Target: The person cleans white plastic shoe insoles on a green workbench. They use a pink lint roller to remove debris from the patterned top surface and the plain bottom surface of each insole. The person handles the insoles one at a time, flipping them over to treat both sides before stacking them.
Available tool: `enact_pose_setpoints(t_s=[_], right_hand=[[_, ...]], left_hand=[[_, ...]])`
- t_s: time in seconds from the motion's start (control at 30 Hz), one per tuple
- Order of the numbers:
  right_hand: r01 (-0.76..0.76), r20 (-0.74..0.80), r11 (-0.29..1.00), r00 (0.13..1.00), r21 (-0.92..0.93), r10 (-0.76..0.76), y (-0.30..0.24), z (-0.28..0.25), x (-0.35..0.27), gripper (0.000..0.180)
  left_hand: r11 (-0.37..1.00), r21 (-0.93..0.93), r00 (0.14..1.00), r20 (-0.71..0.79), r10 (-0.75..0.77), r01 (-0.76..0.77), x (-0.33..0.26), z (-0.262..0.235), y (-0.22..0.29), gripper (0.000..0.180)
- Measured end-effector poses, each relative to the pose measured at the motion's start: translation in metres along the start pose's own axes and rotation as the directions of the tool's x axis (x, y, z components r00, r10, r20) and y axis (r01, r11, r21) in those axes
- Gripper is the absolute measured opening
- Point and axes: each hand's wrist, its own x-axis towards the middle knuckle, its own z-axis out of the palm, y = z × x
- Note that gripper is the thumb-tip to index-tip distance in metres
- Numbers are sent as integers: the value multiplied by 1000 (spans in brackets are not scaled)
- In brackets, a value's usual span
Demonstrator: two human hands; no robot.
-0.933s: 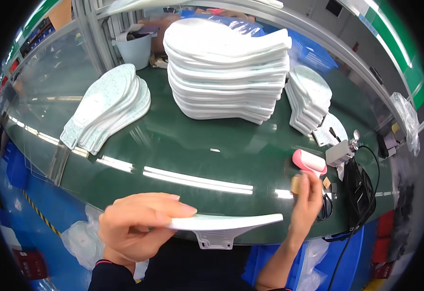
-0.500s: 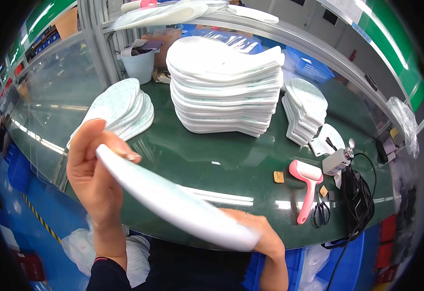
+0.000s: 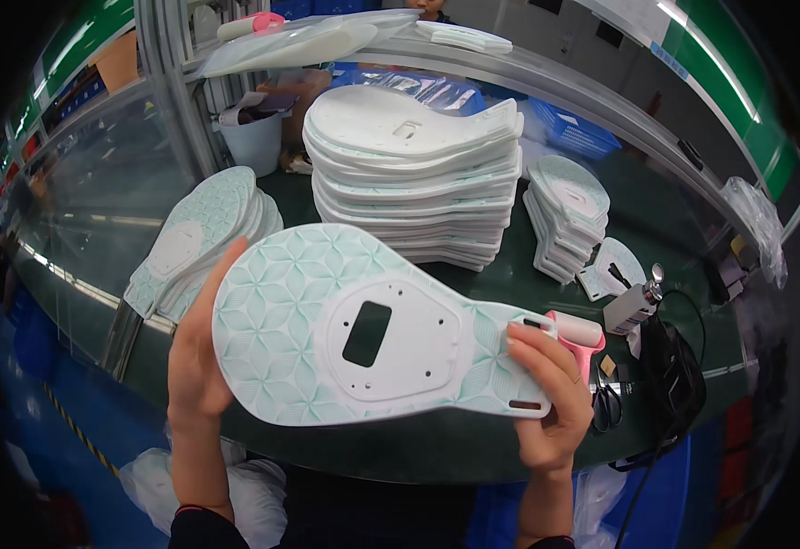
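Observation:
Between my two hands I hold up a white plastic panel (image 3: 281, 302) shaped like a paddle, its patterned pale green face toward me. A smooth white recess with a rectangular cutout and several small holes sits in its middle. My left hand (image 3: 200, 357) grips the broad round end at its edge, fingers mostly hidden behind. On the narrow, slotted end, my right hand (image 3: 553, 389) is closed with its fingers over the face. Behind the panel stands a tall stack of similar panels (image 3: 409, 197); smaller stacks lie at the left (image 3: 194, 233) and right (image 3: 572, 206).
On the dark green table (image 3: 345, 453) at the right are a pink-handled lint roller (image 3: 578, 334), scissors (image 3: 607, 405), a white pump bottle (image 3: 633, 306) and a black bag (image 3: 672, 371). A pale bucket (image 3: 252, 142) stands at the back left, below a metal-framed shelf (image 3: 546, 69).
The panel has turned from nearly edge-on to showing its patterned face. My right hand has risen to its narrow end, and my left hand has shifted along the round end.

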Motion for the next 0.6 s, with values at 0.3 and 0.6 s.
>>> enact_pose_setpoints(t_s=[0.3,0.6], right_hand=[[-139,-17,885,986,445,164,37,-10,99,37],[-125,-338,982,938,-142,71,89,-11,175,27]], left_hand=[[884,450,971,-124,206,-130,119,-7,15,43],[406,862,911,137,389,-303,239,-5,6,45]])
